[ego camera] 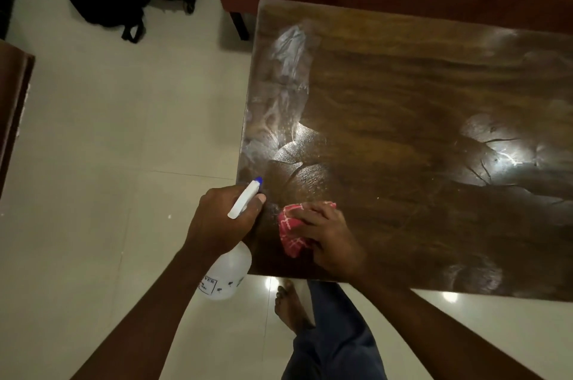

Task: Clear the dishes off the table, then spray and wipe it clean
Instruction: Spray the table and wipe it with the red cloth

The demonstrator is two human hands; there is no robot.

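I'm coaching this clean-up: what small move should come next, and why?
Probably slide the cloth under the right hand up the left side of the table, where whitish spray film sits unwiped; the left hand holds the spray bottle aside.

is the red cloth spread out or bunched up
Bunched up: the red cloth lies crumpled in a wad under the right hand.
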